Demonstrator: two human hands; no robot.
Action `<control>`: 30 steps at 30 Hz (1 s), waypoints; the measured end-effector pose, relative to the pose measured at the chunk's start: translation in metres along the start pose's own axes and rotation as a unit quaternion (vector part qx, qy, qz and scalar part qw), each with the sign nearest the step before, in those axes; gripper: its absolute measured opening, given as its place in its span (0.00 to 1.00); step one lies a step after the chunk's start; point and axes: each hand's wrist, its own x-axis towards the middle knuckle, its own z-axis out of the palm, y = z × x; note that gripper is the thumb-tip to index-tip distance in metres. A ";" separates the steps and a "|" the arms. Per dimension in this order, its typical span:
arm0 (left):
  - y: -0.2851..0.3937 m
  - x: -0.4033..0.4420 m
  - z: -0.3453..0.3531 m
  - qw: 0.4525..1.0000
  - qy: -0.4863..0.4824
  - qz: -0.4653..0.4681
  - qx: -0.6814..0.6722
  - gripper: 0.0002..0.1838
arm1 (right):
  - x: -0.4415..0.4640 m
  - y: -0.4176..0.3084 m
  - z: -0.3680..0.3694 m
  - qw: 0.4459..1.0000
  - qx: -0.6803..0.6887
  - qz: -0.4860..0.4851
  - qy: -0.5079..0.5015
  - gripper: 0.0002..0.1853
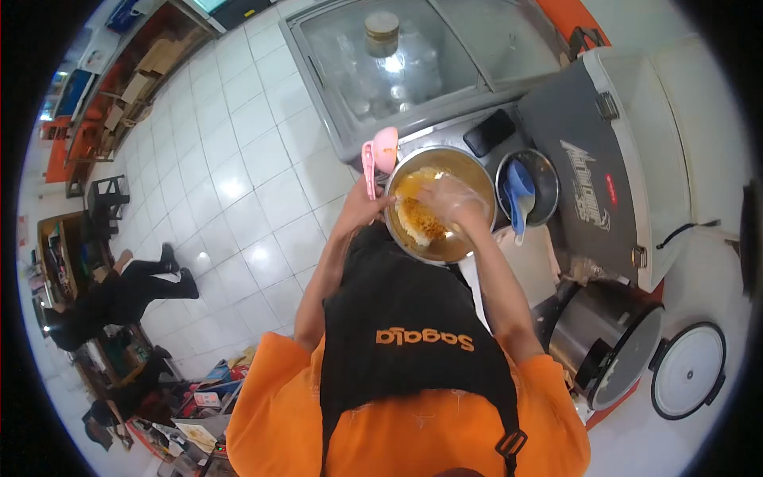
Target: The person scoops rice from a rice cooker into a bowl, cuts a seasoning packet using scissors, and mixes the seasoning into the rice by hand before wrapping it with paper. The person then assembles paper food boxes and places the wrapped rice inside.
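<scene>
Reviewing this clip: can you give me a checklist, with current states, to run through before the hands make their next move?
1. Right hand inside the metal bowl, at the food: ok.
2. Left hand at the metal bowl's near-left side: ok.
3. Left hand's grip on the pink scoop: cannot tell; the handle runs down to the fingers, but their closure is unclear.
4. Blue scoop resting in the smaller bowl: ok.
5. Phone well away from the food: not ok, I'd say; it lies right beside the metal bowl.

Glossy white tiled floor (238, 151)
</scene>
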 end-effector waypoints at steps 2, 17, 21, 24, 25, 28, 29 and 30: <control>0.001 0.008 0.000 1.000 0.002 0.022 0.000 0.29 | 0.014 -0.002 0.033 0.999 0.005 0.039 0.031 0.15; -0.006 0.001 0.005 0.999 0.012 0.022 -0.040 0.28 | -0.036 0.015 -0.005 0.995 0.009 0.052 -0.080 0.23; 0.000 -0.004 0.007 0.999 0.007 0.012 -0.048 0.27 | -0.028 0.022 0.024 0.972 0.217 0.074 -0.049 0.26; -0.005 -0.003 0.005 0.998 -0.010 0.002 -0.065 0.28 | -0.032 0.052 0.027 0.937 0.338 0.084 -0.022 0.27; -0.004 -0.003 0.005 0.997 -0.015 -0.002 -0.077 0.29 | -0.040 0.057 0.020 0.925 0.375 0.064 -0.006 0.27; 0.004 -0.009 0.008 0.996 -0.012 0.003 -0.092 0.29 | -0.042 0.044 0.003 0.944 0.295 0.106 0.101 0.23; 0.001 -0.007 0.007 0.997 -0.014 0.001 -0.080 0.29 | -0.037 0.034 0.001 0.952 0.233 0.136 0.145 0.21; -0.003 -0.003 0.006 0.998 -0.015 0.000 -0.068 0.29 | -0.027 0.024 0.013 0.962 0.187 0.148 0.131 0.20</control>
